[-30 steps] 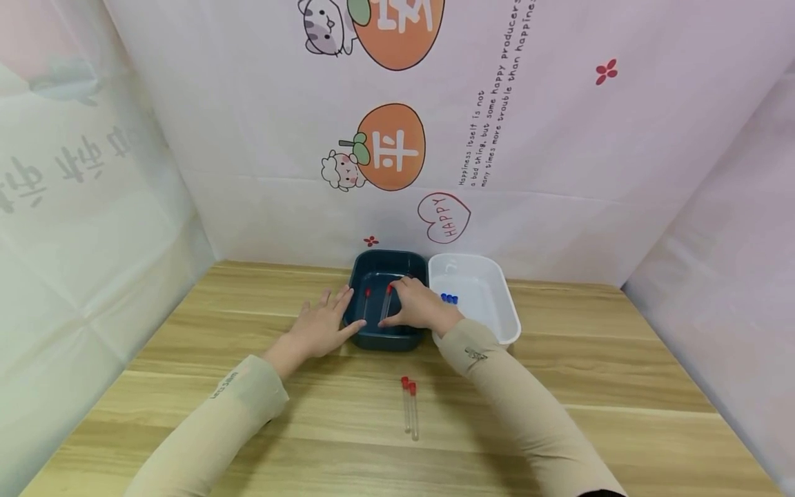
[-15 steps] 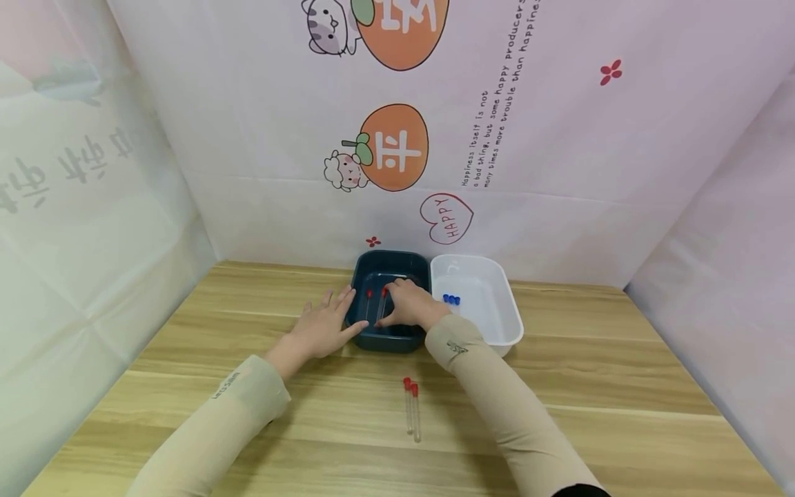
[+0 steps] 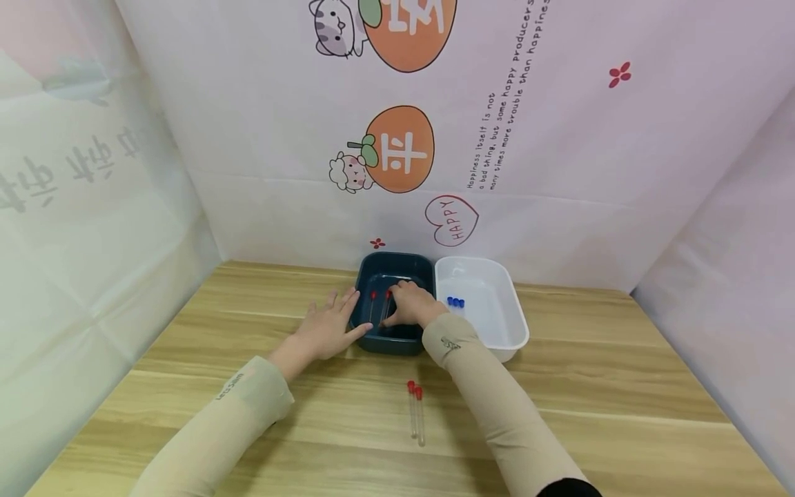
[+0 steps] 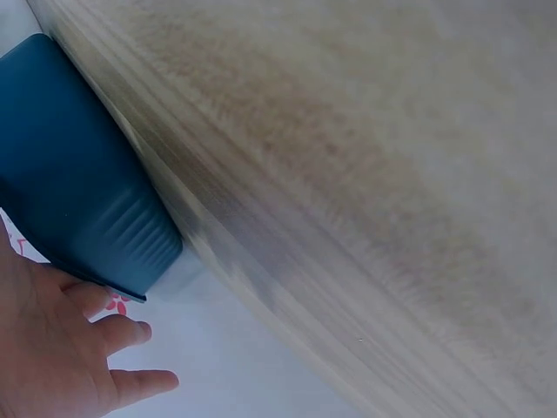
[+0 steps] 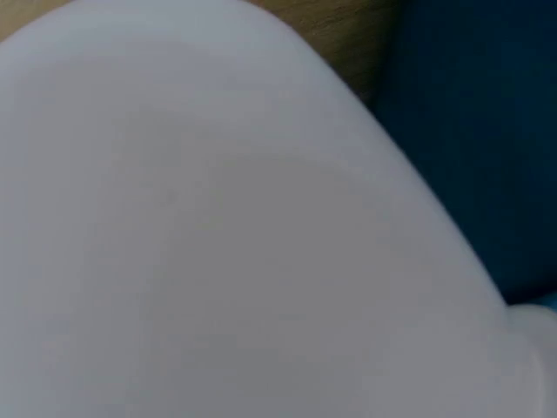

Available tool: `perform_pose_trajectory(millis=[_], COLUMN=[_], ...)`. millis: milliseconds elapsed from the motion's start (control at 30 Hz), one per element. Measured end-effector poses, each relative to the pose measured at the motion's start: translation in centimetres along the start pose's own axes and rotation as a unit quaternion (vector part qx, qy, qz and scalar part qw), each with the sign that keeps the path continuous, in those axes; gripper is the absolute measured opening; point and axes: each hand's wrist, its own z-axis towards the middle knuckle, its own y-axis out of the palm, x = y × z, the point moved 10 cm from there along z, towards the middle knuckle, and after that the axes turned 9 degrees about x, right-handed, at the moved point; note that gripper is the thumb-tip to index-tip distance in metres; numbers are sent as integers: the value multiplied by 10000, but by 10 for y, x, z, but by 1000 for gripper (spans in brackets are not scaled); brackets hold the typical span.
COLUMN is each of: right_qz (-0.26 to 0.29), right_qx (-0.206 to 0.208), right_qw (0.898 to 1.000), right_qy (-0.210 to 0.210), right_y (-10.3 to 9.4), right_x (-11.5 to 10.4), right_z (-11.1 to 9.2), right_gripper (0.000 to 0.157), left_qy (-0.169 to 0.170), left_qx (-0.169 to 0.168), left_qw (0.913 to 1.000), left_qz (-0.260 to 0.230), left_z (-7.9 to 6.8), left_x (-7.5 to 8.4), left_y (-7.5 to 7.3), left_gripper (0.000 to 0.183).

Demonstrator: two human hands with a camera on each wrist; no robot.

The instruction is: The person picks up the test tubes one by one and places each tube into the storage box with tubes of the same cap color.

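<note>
My right hand (image 3: pixel 411 305) reaches into the dark blue tub (image 3: pixel 393 345), thumb and fingers at the two ends of a red-capped test tube (image 3: pixel 386 308). Another red-capped tube lies in the tub just to its left, cap (image 3: pixel 373 295) toward the back. Fingers spread and straight, my left hand (image 3: pixel 329 330) rests along the tub's left rim; the left wrist view shows the fingers at the tub's edge. Two more red-capped test tubes (image 3: pixel 416 417) lie side by side on the table in front. The right wrist view holds only tub walls, no hand.
A white tub (image 3: pixel 493 321) stands against the dark one on the right, with several blue-capped tubes (image 3: pixel 456 302) in it, partly hidden by my right forearm. A printed cloth (image 3: pixel 279 172) hangs behind the wooden table (image 3: pixel 335 421).
My right hand has brought its test tube slightly left and down, close beside the other tube in the dark tub. The left hand stays on the rim.
</note>
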Motion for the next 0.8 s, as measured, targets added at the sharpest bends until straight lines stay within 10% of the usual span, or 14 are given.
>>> perform_pose_trajectory(millis=[800], right_qz=[265], right_qx=[-260], right_qw=[9993], right_qy=[69], right_y=[14], right_x=[-1], right_z=[13], right_gripper=[80], left_qy=[-1], left_qx=[-26], left_qw=[10000], left_qz=[47], left_z=[1], left_x=[-1], left_y=[0], left_gripper=[85])
